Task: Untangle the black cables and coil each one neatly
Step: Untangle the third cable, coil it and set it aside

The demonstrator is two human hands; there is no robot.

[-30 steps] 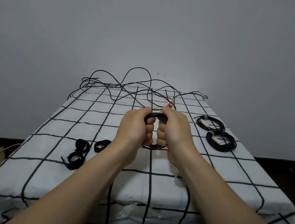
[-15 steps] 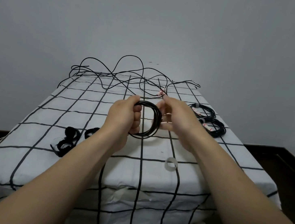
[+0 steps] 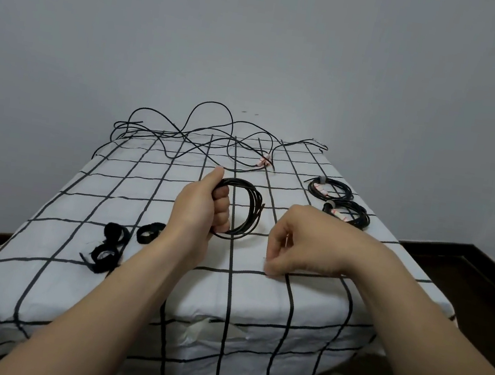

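Observation:
My left hand (image 3: pixel 201 209) grips a coiled black cable (image 3: pixel 249 210), holding it upright above the middle of the checked tablecloth (image 3: pixel 131 190). Right of it, my right hand (image 3: pixel 299 242) is down on the cloth with curled fingers, its fingertips pinching at the spot where a small white tie ring lay. The ring itself is hidden under them. A tangle of loose black cables (image 3: pixel 204 143) lies at the table's far end, one end carrying a pink-and-white tag (image 3: pixel 263 161).
Two coiled and tied black cables (image 3: pixel 330 188) (image 3: pixel 347 213) rest at the right edge. Several black strap rolls (image 3: pixel 111 244) (image 3: pixel 150 232) lie at the left. The cloth drops off at the front edge (image 3: pixel 221 320). A grey wall stands behind.
My right hand has let go of the coil and dropped to the cloth over the white ring. My left hand alone now holds the coil, turned more upright.

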